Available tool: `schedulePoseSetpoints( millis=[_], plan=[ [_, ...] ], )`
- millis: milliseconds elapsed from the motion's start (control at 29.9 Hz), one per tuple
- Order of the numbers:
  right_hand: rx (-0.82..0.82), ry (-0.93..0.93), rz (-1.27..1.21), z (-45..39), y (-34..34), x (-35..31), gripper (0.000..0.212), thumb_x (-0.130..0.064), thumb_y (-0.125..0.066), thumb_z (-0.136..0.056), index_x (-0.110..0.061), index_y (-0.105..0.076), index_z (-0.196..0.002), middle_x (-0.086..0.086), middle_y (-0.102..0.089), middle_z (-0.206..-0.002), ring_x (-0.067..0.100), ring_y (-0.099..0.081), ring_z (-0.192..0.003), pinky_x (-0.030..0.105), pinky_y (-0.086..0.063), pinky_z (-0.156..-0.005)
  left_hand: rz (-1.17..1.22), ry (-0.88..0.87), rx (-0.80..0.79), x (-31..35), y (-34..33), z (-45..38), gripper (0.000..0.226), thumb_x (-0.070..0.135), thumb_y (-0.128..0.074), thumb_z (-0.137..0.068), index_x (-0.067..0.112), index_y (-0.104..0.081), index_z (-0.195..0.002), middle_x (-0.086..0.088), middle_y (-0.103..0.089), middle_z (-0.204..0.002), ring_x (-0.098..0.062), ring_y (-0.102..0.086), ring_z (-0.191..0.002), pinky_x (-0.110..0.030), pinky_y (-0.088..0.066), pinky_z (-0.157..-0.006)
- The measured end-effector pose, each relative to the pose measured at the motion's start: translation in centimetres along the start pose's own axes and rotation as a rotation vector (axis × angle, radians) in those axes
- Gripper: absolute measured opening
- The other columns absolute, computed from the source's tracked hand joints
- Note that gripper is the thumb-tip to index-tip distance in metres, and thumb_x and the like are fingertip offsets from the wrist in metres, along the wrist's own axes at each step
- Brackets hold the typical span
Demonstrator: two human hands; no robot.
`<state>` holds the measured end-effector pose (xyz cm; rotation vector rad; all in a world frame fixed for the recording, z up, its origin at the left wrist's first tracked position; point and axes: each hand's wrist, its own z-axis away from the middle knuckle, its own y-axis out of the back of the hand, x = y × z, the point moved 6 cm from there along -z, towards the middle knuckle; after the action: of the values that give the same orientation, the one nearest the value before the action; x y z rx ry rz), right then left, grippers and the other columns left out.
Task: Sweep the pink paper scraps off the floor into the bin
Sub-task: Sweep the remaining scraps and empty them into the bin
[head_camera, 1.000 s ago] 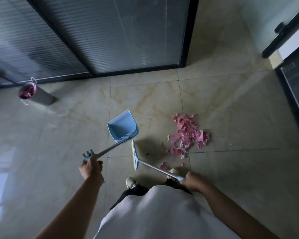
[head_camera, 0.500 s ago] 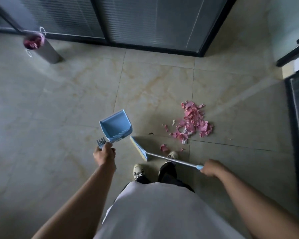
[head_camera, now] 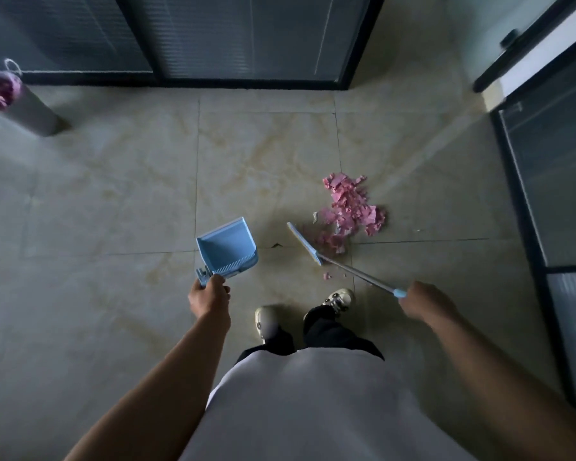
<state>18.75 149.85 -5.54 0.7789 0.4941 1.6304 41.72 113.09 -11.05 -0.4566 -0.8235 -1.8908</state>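
Observation:
A heap of pink paper scraps lies on the tiled floor right of centre, with a few stray bits nearer my feet. My right hand grips the end of a blue broom whose head touches the left edge of the heap. My left hand holds a blue dustpan by its handle, left of the broom and apart from the scraps. A grey bin with pink scraps inside stands at the far left by the wall.
Glass partitions with dark frames close the far side. A dark-framed glass door runs along the right. My two shoes stand just below the broom. Beige marble tiles lie open between the dustpan and the bin.
The broom head has moved right from beside the dustpan to the edge of the scrap heap. My view has shifted, so the bin now sits at the frame's left edge.

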Motion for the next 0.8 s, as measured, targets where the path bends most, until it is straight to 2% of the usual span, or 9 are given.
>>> schedulePoseSetpoints(
  millis=[100, 268, 402, 603, 737, 803],
  plan=[
    [0.011, -0.015, -0.061, 2.2, -1.8, 2.7, 0.042, -0.035, -0.048, -0.094, -0.005, -0.059, -0.121, 0.016, -0.061, -0.126, 0.032, -0.059, -0.117, 0.035, -0.048, -0.094, -0.050, -0.027, -0.083, 0.4, -1.7, 0.6, 0.006, 0.011, -0.055, -0.080, 0.013, -0.061, -0.078, -0.008, -0.056, -0.063, -0.016, -0.047, -0.051, -0.023, -0.036, -0.046],
    [-0.020, -0.213, -0.261, 5.5, -5.7, 9.0, 0.049, -0.044, -0.041, -0.097, -0.004, -0.057, -0.122, 0.019, -0.060, -0.127, 0.033, -0.058, -0.118, 0.035, -0.046, -0.095, -0.121, -0.081, -0.141, 1.5, -4.3, 1.6, 0.009, 0.014, -0.055, -0.079, 0.016, -0.059, -0.072, -0.008, -0.057, -0.061, -0.018, -0.048, -0.049, -0.022, -0.037, -0.049],
    [-0.043, -0.327, -0.379, 7.2, -8.2, 11.0, 0.043, -0.034, -0.040, -0.099, -0.002, -0.051, -0.124, 0.020, -0.058, -0.127, 0.034, -0.057, -0.117, 0.034, -0.045, -0.093, -0.168, -0.111, -0.181, 1.9, -5.8, 2.2, 0.008, 0.016, -0.056, -0.079, 0.015, -0.062, -0.075, -0.008, -0.059, -0.060, -0.018, -0.050, -0.049, -0.023, -0.038, -0.050],
    [-0.167, -0.506, -0.560, 8.3, -12.2, 11.7, 0.045, -0.019, -0.042, -0.098, 0.008, -0.041, -0.133, 0.025, -0.050, -0.136, 0.035, -0.052, -0.123, 0.034, -0.043, -0.098, -0.200, -0.155, -0.201, 2.5, -6.2, 2.4, 0.010, 0.014, -0.054, -0.080, 0.013, -0.061, -0.072, -0.010, -0.054, -0.055, -0.019, -0.043, -0.043, -0.023, -0.034, -0.046],
    [-0.239, -0.484, -0.535, 7.9, -12.9, 10.9, 0.043, -0.011, -0.039, -0.098, 0.007, -0.043, -0.137, 0.021, -0.050, -0.138, 0.031, -0.053, -0.124, 0.028, -0.046, -0.096, -0.212, -0.157, -0.192, 3.0, -5.5, 2.4, 0.015, 0.012, -0.053, -0.082, 0.014, -0.060, -0.069, -0.010, -0.053, -0.055, -0.019, -0.042, -0.044, -0.023, -0.033, -0.045],
    [-0.317, -0.467, -0.639, 7.6, -12.6, 9.4, 0.039, -0.007, -0.037, -0.098, 0.006, -0.049, -0.133, 0.021, -0.051, -0.137, 0.029, -0.053, -0.124, 0.022, -0.047, -0.088, -0.221, -0.154, -0.187, 2.9, -5.1, 2.5, 0.014, 0.012, -0.054, -0.081, 0.014, -0.060, -0.068, -0.010, -0.053, -0.056, -0.019, -0.042, -0.044, -0.024, -0.033, -0.046]
  ],
)
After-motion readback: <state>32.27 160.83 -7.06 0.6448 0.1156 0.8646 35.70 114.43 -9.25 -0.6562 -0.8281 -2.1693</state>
